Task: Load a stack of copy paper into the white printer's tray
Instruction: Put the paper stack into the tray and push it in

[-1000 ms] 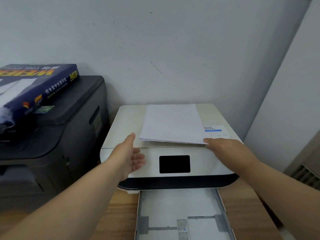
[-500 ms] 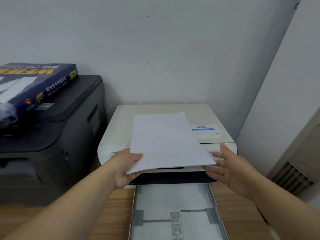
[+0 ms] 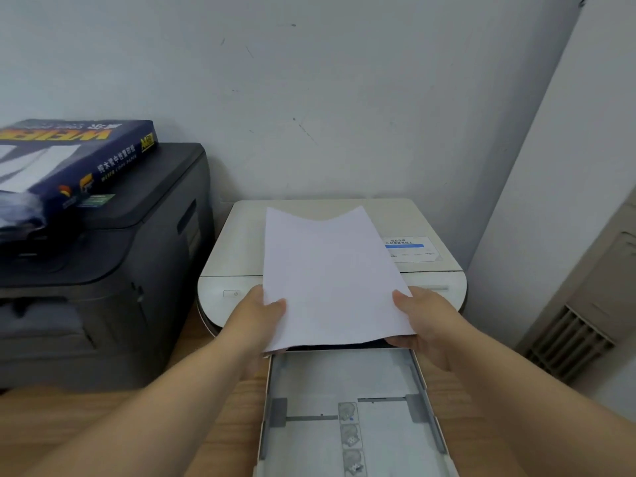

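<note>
Indoors, wooden desk (image 3: 69,407) by pale wall (image 3: 309,98), left hand (image 3: 261,315) and right hand (image 3: 423,321) tight on paper stack (image 3: 330,277).

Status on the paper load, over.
Holding: left grip and right grip pinch paper stack at near corners. Stack over white printer, not yet in tray. Tray pulled out, path looks clear.

One head cam: white rounded plastic printer (image 3: 237,249) is viewed fwd & down, close up, w/ pale wall (image 3: 309,98) behind.
</note>
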Action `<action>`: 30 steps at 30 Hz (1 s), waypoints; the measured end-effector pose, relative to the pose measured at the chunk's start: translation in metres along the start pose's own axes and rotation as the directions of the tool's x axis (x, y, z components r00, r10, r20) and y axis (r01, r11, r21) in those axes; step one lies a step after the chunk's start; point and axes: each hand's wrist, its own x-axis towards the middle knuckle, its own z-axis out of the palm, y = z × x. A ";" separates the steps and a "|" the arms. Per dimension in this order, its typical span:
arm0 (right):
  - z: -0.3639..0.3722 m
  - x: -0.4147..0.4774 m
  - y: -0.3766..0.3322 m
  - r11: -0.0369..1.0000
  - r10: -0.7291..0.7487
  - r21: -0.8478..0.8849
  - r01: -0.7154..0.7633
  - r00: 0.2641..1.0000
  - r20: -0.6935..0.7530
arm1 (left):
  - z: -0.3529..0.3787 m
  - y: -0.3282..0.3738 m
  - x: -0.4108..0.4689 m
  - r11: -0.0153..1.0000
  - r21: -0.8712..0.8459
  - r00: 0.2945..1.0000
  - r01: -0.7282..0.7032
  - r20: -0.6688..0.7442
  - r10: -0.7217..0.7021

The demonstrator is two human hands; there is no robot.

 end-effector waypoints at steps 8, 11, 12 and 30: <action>-0.007 -0.041 0.025 0.988 -0.153 0.015 0.153 0.987 0.055 | -0.005 -0.016 -0.045 0.993 -0.028 0.991 -0.117 -0.060 0.116; -0.010 -0.066 0.037 0.983 -0.176 -0.040 0.177 0.983 0.046 | -0.005 -0.027 -0.066 0.991 -0.051 0.990 -0.126 -0.075 0.122; -0.010 -0.075 0.042 0.982 -0.178 -0.046 0.181 0.983 0.045 | -0.005 -0.032 -0.074 0.990 -0.068 0.991 -0.121 -0.057 0.117; -0.029 -0.238 0.192 0.999 -0.041 -0.005 0.041 0.995 -0.091 | -0.027 -0.151 -0.234 0.999 -0.034 0.984 -0.036 0.171 0.041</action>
